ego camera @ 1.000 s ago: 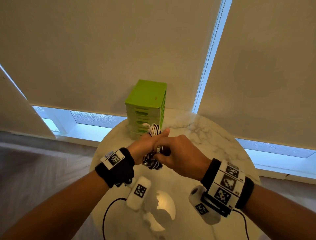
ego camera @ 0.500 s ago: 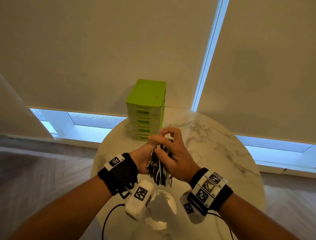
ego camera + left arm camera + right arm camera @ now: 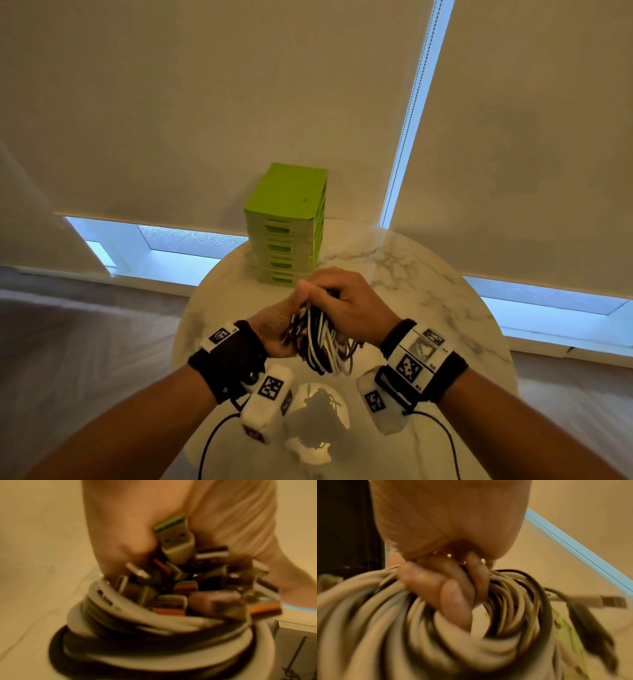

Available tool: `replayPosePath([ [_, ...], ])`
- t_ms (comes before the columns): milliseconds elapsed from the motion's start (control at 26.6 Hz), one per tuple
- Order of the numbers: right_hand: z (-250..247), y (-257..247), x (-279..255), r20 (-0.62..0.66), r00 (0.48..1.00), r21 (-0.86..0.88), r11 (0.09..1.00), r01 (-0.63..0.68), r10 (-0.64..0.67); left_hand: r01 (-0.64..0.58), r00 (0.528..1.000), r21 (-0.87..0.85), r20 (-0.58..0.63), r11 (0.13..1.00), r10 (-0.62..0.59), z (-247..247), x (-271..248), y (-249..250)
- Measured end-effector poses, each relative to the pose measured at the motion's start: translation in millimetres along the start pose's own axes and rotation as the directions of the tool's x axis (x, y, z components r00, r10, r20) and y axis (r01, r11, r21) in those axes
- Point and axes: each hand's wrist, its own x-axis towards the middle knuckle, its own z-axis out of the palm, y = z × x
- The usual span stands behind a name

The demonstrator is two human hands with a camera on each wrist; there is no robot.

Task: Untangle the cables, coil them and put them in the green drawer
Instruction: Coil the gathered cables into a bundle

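Both hands hold the cables (image 3: 322,339) above the bench (image 3: 428,281): left grip (image 3: 277,325) and right grip (image 3: 352,308) curl round the bundle. Green drawers (image 3: 286,222) stand at twelve o'clock.

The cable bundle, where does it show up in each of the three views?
Head: cable bundle sits low centre, gripped between left hand and right hand.
Left wrist: it fills the lower middle, plugs on top.
Right wrist: coils across the bottom, fingers hooked through.
Shared landmark: the bundle's white and black loops.
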Motion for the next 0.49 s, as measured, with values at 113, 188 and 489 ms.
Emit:
replayPosePath([
  [113,-33,7,7,0.182,0.976,0.043,0.991,-0.127,0.118,-0.007,0.991,0.093,0.135,0.996,-0.005,8,6,4],
  [188,-54,19,5,0.266,0.955,0.049,0.987,-0.152,0.134,-0.009,0.98,0.095,0.201,0.995,-0.01,15,6,7],
  [489,-43,28,8,0.356,0.922,0.735,0.564,-0.376,0.151,-0.208,0.964,0.005,0.169,0.978,0.204,26,-7,14],
])
